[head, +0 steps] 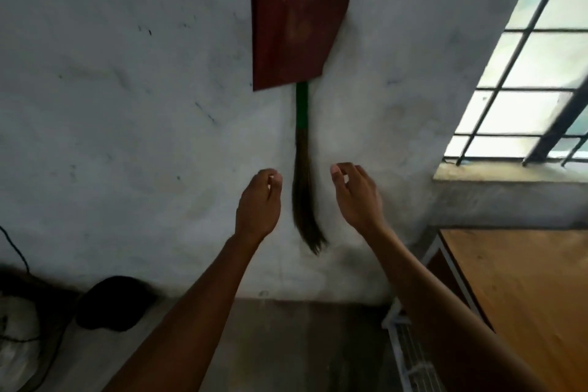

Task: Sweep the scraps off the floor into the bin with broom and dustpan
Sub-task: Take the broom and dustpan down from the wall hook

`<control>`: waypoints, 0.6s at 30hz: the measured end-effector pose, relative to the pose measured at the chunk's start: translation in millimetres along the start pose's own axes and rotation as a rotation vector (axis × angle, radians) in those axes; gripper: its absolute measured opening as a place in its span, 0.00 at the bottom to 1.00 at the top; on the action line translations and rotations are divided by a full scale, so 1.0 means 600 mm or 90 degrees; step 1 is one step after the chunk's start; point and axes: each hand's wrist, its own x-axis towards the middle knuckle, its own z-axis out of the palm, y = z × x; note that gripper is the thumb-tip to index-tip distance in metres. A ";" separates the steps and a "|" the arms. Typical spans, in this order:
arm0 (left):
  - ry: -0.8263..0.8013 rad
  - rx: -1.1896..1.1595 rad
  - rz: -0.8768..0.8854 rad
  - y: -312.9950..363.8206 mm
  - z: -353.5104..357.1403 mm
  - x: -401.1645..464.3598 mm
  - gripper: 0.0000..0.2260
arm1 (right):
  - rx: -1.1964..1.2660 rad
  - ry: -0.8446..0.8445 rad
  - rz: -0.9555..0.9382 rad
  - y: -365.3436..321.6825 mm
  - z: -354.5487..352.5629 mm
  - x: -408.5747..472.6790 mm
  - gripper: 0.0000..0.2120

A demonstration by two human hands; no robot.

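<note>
Barely begun: broom (304, 188) and red dustpan (294, 22) hang on the far wall, untouched. Left hand (259, 204) and right hand (356, 197) flank the bristles, fingers loosely curled, gripping nothing.

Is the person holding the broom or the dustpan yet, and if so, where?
Nothing is held. The left hand and right hand hover open on either side of the brown-bristled, green-handled broom hanging below the dark red plastic dustpan.
</note>
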 end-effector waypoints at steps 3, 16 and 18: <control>0.076 -0.002 0.064 0.068 -0.028 0.072 0.19 | 0.037 0.027 -0.072 -0.053 -0.037 0.085 0.22; 0.402 0.225 0.295 0.324 -0.112 0.235 0.15 | 0.052 0.097 -0.257 -0.206 -0.171 0.332 0.30; 0.420 0.225 0.262 0.345 -0.125 0.257 0.17 | 0.043 0.083 -0.255 -0.218 -0.183 0.347 0.32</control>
